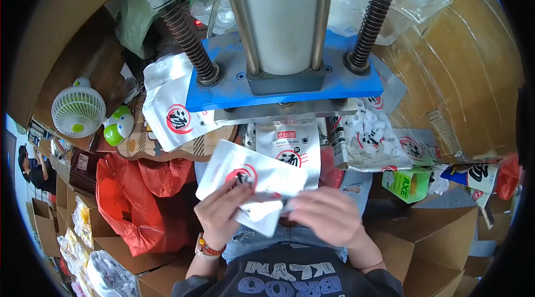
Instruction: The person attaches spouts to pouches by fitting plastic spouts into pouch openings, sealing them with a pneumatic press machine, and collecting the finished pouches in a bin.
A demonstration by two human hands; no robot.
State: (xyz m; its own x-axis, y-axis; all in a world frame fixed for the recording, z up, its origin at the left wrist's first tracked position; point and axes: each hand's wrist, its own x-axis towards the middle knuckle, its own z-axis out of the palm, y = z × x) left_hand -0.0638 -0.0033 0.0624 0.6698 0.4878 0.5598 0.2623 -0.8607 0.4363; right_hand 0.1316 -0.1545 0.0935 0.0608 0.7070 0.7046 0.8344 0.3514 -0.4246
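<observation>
My left hand (pixel 220 213) is closed on white printed pouches (pixel 251 170), its fingers over the red round print of the upper one. A second pouch shows under it, tilted down toward my lap. My right hand (pixel 329 216) is by the lower right edge of these pouches, blurred by motion; what its fingers hold cannot be made out. Just beyond, another printed pouch (pixel 288 138) lies below the metal bar (pixel 287 112) of a press with a blue plate (pixel 284 93).
White pouches (pixel 178 118) lie left of the press, near a small fan (pixel 78 112). Right are a tray of white pieces (pixel 370 138) and a green box (pixel 408 184). A red bag (pixel 131 208) hangs lower left; cardboard boxes (pixel 440 241) surround me. Another person (pixel 39 169) is far left.
</observation>
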